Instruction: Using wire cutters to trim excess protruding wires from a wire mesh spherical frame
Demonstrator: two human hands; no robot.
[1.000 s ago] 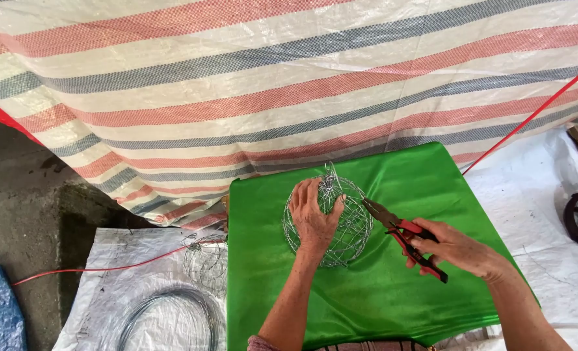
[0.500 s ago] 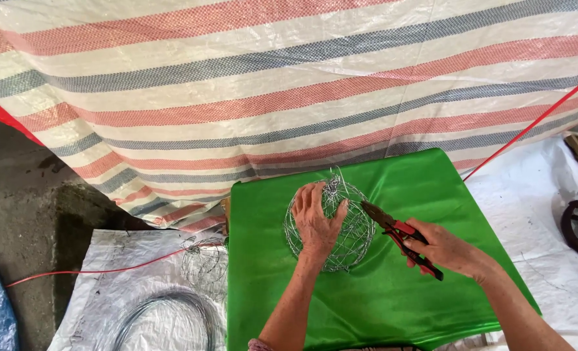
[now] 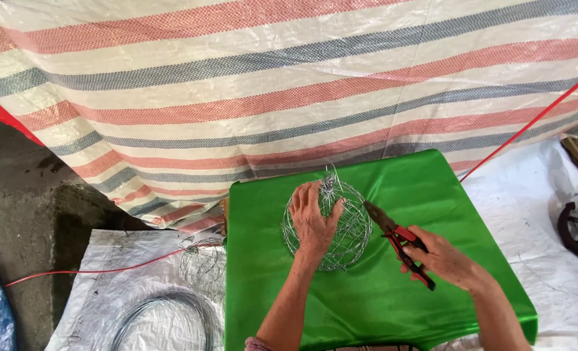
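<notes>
Closest to us, our right hand (image 3: 446, 260) was closed around the red handles of a pair of pliers (image 3: 398, 240), whose dark nose pointed up and left toward a wire ball (image 3: 331, 224), its tip just beside the ball's right edge. Our left hand (image 3: 312, 221) lay spread over the front of that ball, fingers curled against the thin silvery wire and gripping it. The ball, a loose round cage of woven wire, rested near the middle of a tabletop covered in bright green cloth (image 3: 419, 188). To the left and lower, on a white woven sheet (image 3: 107, 273) on the floor, sat a smaller tangle of wire (image 3: 201, 260) and a coil of grey wire (image 3: 165, 318), with a thin red cord (image 3: 94, 270) running across. Beyond the tabletop hung a tarpaulin (image 3: 269, 84) striped in white, red and grey, filling the far side.
</notes>
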